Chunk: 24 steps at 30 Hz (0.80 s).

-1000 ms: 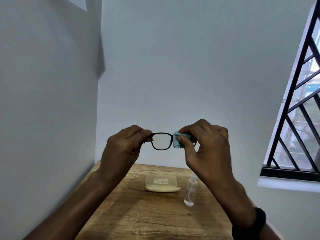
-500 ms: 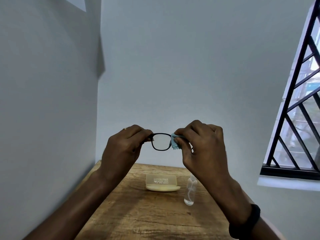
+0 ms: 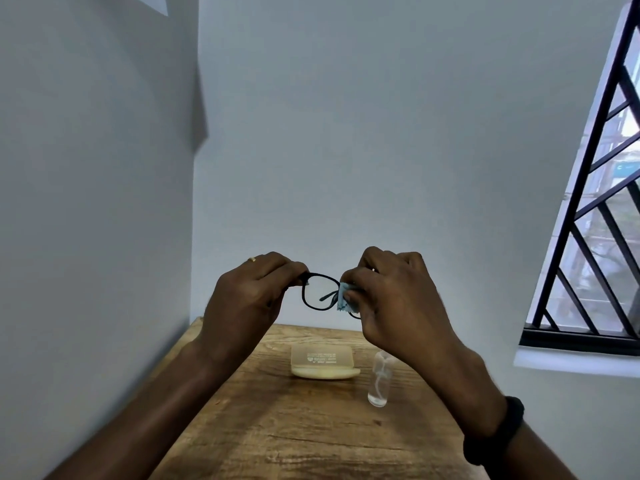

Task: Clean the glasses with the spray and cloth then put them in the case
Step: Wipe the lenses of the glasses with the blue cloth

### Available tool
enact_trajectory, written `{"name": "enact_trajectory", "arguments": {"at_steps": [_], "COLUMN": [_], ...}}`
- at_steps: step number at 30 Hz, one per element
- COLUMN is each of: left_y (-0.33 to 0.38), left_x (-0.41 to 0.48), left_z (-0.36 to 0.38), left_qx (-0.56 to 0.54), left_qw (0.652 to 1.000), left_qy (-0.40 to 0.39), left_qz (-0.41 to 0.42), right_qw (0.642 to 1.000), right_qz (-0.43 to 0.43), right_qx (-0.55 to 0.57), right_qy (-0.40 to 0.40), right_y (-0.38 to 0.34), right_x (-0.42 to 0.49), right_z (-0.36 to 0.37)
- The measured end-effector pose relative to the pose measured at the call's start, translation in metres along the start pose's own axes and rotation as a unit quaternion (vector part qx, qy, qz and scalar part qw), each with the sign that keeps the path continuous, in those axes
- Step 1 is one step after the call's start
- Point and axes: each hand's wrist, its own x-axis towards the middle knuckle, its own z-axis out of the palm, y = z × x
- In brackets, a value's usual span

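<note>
- Pale walls (image 3: 363, 133) close in the corner; the left one runs right along the table's left edge.
- A barred window (image 3: 595, 237) fills the right side, well apart from the hands.
- The wooden table (image 3: 294, 441) has a far edge near the back wall. A wide bare stretch of board lies between the person and the items on it.
- The left hand (image 3: 249, 299) has its fingers curled, pinching one end of the frame.
- The right hand (image 3: 394, 306) has its fingers bunched, pinching the cloth over the other lens.
- The case (image 3: 323, 363) lies near the far edge, below the hands.
- The spray bottle (image 3: 379, 382) stands upright just right of the case, not touching it.
- The glasses (image 3: 323, 278) are held in the air between both hands, well above the tabletop.
- The blue cloth (image 3: 343, 301) is wrapped on the lens, with only a corner showing.
</note>
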Motion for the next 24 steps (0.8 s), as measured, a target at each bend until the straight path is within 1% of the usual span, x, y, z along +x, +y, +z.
{"name": "enact_trajectory", "arguments": {"at_steps": [6,9,13,16,18,19,20,21,22,23,24], "left_y": [0.003,0.004,0.006,0.008,0.009,0.010,0.012,0.015,0.020,0.024,0.027], "left_x": [0.001,0.004,0.003,0.003,0.003,0.002,0.001,-0.004,-0.009,-0.013,-0.017], "left_z": [-0.001,-0.002,-0.001,0.001,0.001,-0.001,-0.001,0.001,0.005,0.010,0.016], "left_qx": [0.001,0.005,0.008,-0.007,-0.013,-0.013,-0.028,-0.063,-0.109,-0.166,-0.235], "left_qw": [1.000,1.000,1.000,0.999,0.999,0.999,0.997,0.990,0.974,0.948,0.908], "left_qy": [0.003,0.007,0.006,0.031,0.042,0.047,0.060,0.078,0.092,0.085,0.046], "left_qz": [0.009,0.012,0.018,0.026,0.016,-0.002,-0.040,-0.100,-0.177,-0.259,-0.343], "right_qw": [0.999,0.999,0.999,0.999,1.000,0.999,0.994,0.983,0.966,0.947,0.928], "right_qz": [-0.022,-0.021,-0.013,-0.015,-0.005,0.010,0.029,0.048,0.063,0.072,0.078], "right_qx": [0.001,0.027,0.024,0.007,0.022,0.054,0.106,0.176,0.248,0.311,0.363], "right_qy": [-0.034,-0.030,-0.030,-0.031,-0.017,-0.006,0.007,0.019,0.028,0.031,0.030], "right_y": [0.005,0.006,0.009,0.012,0.016,0.020,0.024,0.029,0.033,0.034,0.035], "right_x": [0.000,-0.004,-0.005,-0.005,-0.005,-0.006,-0.006,-0.007,-0.009,-0.010,-0.011], "right_z": [-0.001,0.002,0.002,0.003,0.002,0.001,-0.001,-0.004,-0.006,-0.008,-0.009]}}
